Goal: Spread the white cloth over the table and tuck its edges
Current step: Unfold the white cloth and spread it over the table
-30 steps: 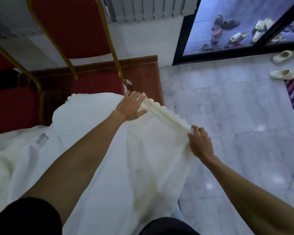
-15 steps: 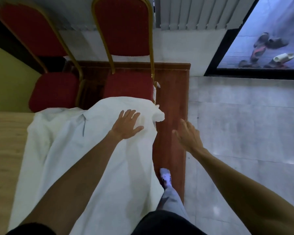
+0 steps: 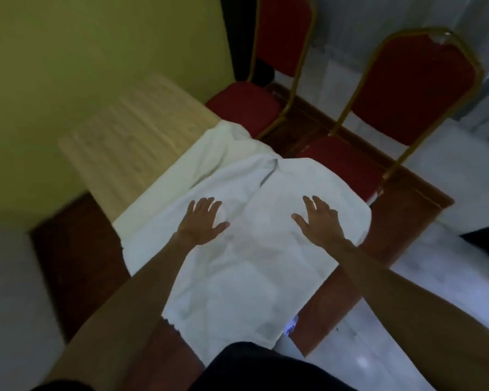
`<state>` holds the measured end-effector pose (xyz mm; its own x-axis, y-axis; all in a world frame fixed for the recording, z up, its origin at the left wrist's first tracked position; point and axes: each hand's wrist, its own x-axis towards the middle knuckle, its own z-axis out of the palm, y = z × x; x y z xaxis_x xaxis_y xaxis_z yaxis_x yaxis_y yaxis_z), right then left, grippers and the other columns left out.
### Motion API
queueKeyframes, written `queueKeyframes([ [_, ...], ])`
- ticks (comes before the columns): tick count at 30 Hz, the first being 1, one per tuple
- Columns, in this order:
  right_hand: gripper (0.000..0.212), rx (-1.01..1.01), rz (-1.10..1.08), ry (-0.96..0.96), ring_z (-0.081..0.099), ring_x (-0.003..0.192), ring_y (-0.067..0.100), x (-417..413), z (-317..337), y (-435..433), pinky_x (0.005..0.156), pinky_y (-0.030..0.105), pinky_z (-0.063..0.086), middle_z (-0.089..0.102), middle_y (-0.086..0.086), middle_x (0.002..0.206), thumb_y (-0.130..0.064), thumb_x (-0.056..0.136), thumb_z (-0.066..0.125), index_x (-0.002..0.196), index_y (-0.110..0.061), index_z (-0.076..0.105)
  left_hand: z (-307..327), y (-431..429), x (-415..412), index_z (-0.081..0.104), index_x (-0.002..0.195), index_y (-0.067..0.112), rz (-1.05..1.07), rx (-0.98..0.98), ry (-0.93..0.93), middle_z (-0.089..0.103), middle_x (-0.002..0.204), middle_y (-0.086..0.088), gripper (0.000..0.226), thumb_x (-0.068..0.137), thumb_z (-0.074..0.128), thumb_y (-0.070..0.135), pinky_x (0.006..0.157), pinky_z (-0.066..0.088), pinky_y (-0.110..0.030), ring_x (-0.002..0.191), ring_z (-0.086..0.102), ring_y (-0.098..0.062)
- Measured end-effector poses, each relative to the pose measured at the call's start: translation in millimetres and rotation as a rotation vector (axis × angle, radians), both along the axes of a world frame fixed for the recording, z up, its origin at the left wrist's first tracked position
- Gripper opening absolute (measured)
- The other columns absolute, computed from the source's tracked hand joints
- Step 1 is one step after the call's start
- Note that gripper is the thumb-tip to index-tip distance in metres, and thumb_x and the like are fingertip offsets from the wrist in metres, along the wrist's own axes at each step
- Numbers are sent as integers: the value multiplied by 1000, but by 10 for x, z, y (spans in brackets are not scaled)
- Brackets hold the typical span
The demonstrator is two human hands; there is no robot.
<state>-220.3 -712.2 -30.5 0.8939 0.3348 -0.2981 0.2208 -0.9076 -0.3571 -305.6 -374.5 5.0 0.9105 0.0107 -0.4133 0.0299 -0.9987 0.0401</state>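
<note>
The white cloth (image 3: 246, 261) lies rumpled over the near part of a light wooden table (image 3: 136, 136), whose far left part is bare. The cloth's near end hangs toward my body and its right corner drapes over the table edge. My left hand (image 3: 201, 221) is spread flat, palm down, on the cloth's left half. My right hand (image 3: 319, 221) is spread flat on the right half, fingers apart. Neither hand grips the fabric.
Two red padded chairs with gold frames stand beyond the table, one at the back (image 3: 268, 80) and one at the right (image 3: 393, 114). A brown carpet (image 3: 68, 263) lies under the table. Pale tiled floor (image 3: 407, 320) is at the right, a yellow-green wall (image 3: 82, 52) at the left.
My right hand, which held the scalloped edge a second ago and then let go, now rests flat on the cloth. My left hand stays on the cloth. The view has swung left.
</note>
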Motion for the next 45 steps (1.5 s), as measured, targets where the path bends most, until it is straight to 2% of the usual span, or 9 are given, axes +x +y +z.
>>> queueKeyframes([
  [3,71,2,196,-16,30,150,36,-47,87,673,117,52,27,28,20,164,-56,104,40,159,-13,28,16,386,-528,24,158,16,172,-15,-26,21,166,-9,96,86,16,80,125,6,-51,154,15,-27],
  [6,71,-4,332,1,28,150,36,-197,150,1235,117,52,25,28,19,165,-57,104,40,159,-14,29,-78,604,-1128,24,158,16,298,-43,-32,19,166,-9,79,98,35,67,125,5,-51,154,14,-28],
  [11,71,-39,502,20,27,151,35,-583,159,1865,118,51,24,26,19,165,-58,103,40,159,-15,28,-182,918,-2017,27,157,16,462,-43,-9,23,164,-10,103,79,3,79,123,10,-53,152,19,-29],
  [13,72,-64,532,30,26,152,35,-729,147,2044,119,52,24,25,18,166,-59,103,40,159,-15,28,-232,1067,-2283,27,157,17,515,-43,-3,24,164,-10,100,82,7,79,122,13,-53,151,21,-29],
  [15,72,-101,556,37,25,152,36,-875,133,2201,120,52,23,24,18,166,-59,103,39,159,-15,27,-279,1222,-2505,27,157,17,553,-49,-4,24,164,-11,87,92,22,76,121,14,-54,151,22,-30],
  [17,72,-123,563,42,24,153,36,-1026,131,2347,120,52,23,24,18,166,-59,103,38,159,-15,26,-329,1378,-2686,30,156,17,559,-62,-20,27,163,-11,84,93,25,74,121,15,-56,150,24,-30],
  [23,72,-147,547,25,25,153,35,-1552,151,2798,120,52,23,25,17,166,-60,104,38,159,-16,27,-399,1832,-3119,37,150,19,526,-80,-70,36,157,-8,91,83,11,75,119,21,-56,144,32,-27],
  [29,72,-166,530,-17,24,153,36,-2017,217,3121,119,52,23,23,17,167,-60,104,37,160,-16,25,-376,2202,-3461,29,155,17,493,-81,-91,25,163,-11,72,100,36,61,123,11,-56,151,22,-29],
  [45,71,-114,542,-66,23,153,36,-2339,382,3761,121,50,22,24,18,166,-59,104,37,160,-16,27,-249,2601,-3618,27,156,16,458,-119,-140,23,164,-11,73,100,38,60,124,10,-54,152,19,-28],
])
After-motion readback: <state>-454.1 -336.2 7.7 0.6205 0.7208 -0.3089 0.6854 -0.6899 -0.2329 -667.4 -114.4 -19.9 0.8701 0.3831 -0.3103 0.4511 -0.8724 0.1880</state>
